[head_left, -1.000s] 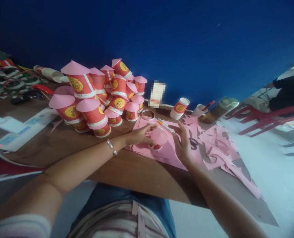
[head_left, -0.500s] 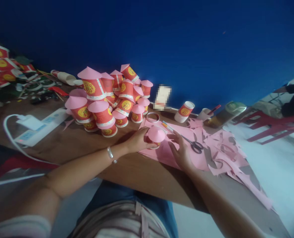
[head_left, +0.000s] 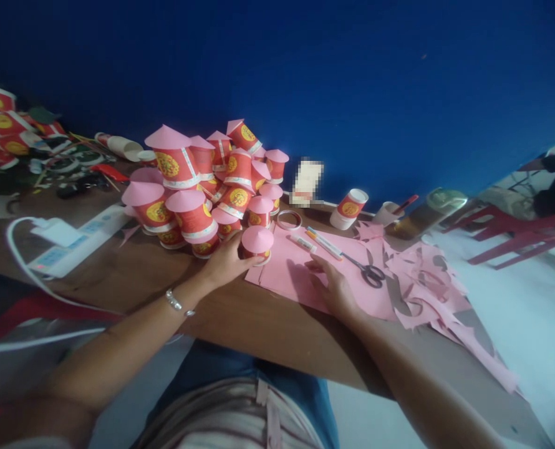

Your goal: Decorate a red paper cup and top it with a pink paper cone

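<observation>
My left hand (head_left: 226, 262) is wrapped round a red paper cup with a pink cone roof (head_left: 257, 240), near the left edge of the pink paper sheets (head_left: 277, 274). Over those sheets is my right hand (head_left: 331, 287), its fingers apart and nothing in it. A small white tube (head_left: 302, 243), a yellow-and-white pen (head_left: 324, 243) and black-handled scissors (head_left: 371, 273) lie on the paper. Just beyond the held cup stands a pile of similar roofed cups (head_left: 191, 215), stacked and partly tilted.
A tape roll (head_left: 289, 220) and stacked cups (head_left: 349, 209) sit behind the sheets. Pink scraps (head_left: 427, 280) spread to the right. A white power strip (head_left: 78, 240) lies at left. A bottle (head_left: 429, 212) and red chair (head_left: 502, 231) are at right.
My left hand has moved left with the roofed cup, towards the pile. My right hand has shifted slightly left and down. The white tube on the paper now shows.
</observation>
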